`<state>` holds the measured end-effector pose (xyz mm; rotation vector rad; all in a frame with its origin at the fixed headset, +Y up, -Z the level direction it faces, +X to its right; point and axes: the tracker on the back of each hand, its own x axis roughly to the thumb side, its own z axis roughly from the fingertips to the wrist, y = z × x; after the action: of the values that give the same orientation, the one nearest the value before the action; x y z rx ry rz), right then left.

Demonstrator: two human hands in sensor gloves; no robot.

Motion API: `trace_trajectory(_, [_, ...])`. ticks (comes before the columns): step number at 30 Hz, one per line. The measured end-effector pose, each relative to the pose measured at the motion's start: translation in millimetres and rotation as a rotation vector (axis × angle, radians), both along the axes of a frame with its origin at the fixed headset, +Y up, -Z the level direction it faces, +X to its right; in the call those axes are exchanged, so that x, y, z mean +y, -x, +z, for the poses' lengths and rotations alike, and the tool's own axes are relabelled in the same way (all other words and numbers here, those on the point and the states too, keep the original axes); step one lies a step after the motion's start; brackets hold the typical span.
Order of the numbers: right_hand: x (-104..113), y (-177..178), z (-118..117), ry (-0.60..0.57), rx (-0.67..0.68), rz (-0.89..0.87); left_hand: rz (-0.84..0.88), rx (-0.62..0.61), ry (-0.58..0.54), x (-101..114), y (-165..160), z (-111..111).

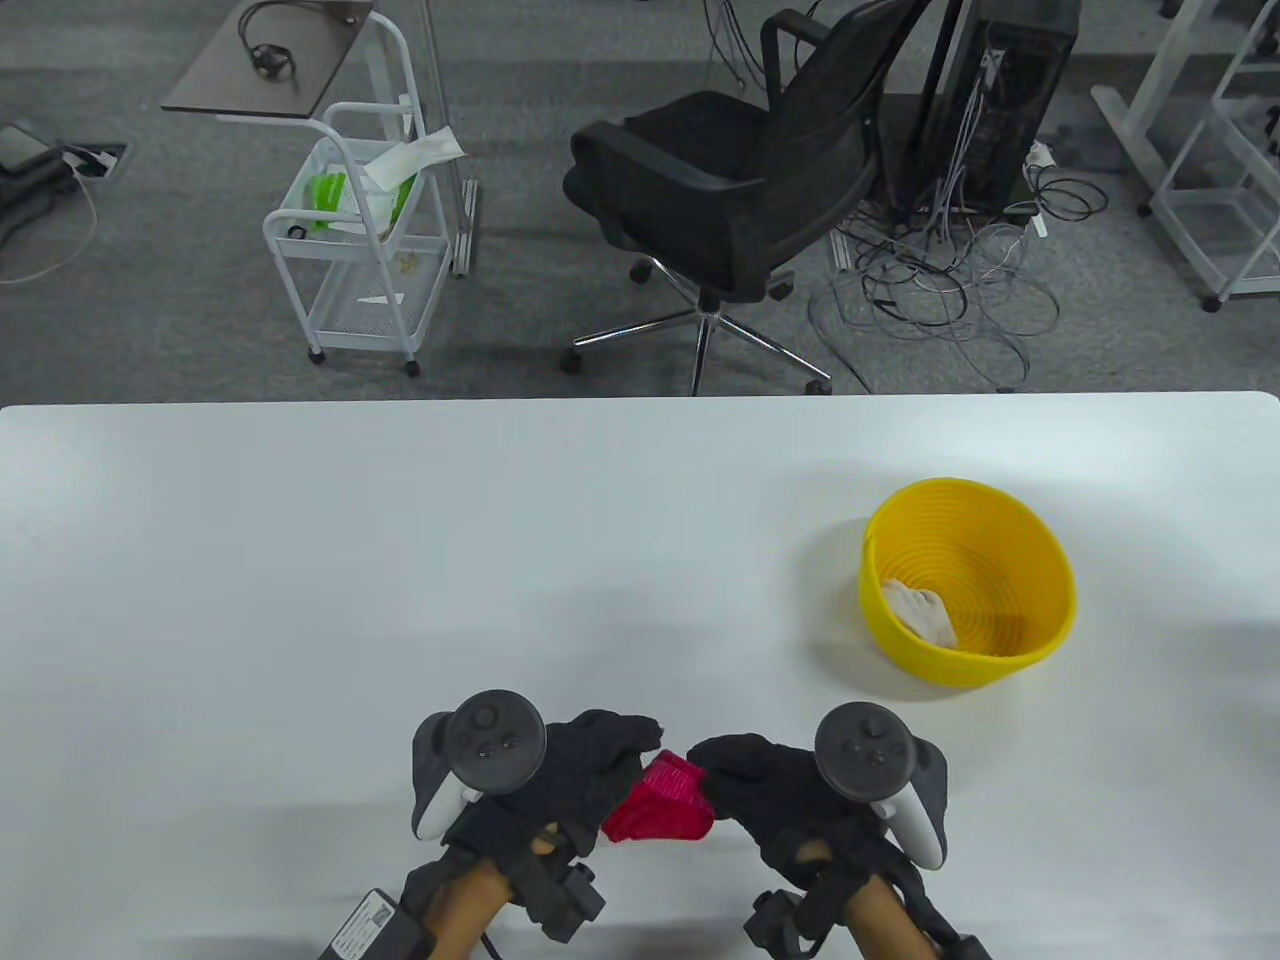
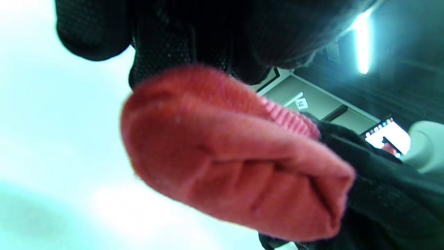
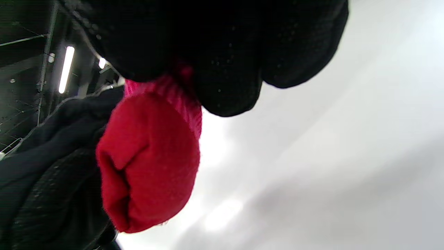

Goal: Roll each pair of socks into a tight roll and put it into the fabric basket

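A white worktop (image 1: 400, 560) fills the lower half of the table view, its far edge running straight across; beyond it lies grey carpet floor (image 1: 520, 300); a black mesh office chair (image 1: 740, 170) on a chrome star base stands near the middle; left of it a white wire trolley (image 1: 360, 250) holds green packaging and white paper; a dark-topped side table (image 1: 270, 60) stands behind the trolley; right of the chair a black computer tower (image 1: 990, 110) rises above a tangle of cables (image 1: 940, 290); white frame legs (image 1: 1200, 170) stand at the far right; the wrist views show ceiling strip lights (image 2: 362, 41).
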<state>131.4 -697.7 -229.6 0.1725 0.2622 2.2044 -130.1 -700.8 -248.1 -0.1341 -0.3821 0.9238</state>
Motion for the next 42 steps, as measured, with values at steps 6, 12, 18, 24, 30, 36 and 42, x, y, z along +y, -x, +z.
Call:
trace_trajectory(6, [16.6, -19.8, -8.4, -0.087, -0.165, 0.044, 0.038, 0.038, 0.026, 1.4, 9.7, -0.5])
trace_trajectory(12, [37.9, -54.1, -29.6, -0.145, -0.327, 0.034, 0.055, 0.036, 0.034, 2.3, 11.9, -1.1])
trace_trajectory(18, [55.4, -87.0, -52.2, -0.108, -0.477, -0.02, 0.042, 0.032, 0.044, 1.5, 12.3, -1.5])
trace_trajectory(24, [57.7, -120.1, -73.0, -0.048, -0.637, -0.067, 0.042, 0.029, 0.068, -1.4, 13.6, -3.1])
trace_trajectory(30, [43.2, -146.6, -88.0, 0.023, -0.776, -0.083, 0.047, 0.03, 0.079, -1.6, 14.2, -3.7])
trace_trajectory(36, [27.7, -163.6, -98.1, 0.066, -0.88, -0.003, 0.041, 0.027, 0.097, -3.0, 14.6, -5.0])
trace_trajectory(42, [14.7, -166.0, -102.0, 0.077, -0.903, 0.066, 0.032, 0.02, 0.11, -3.8, 13.9, -5.2])
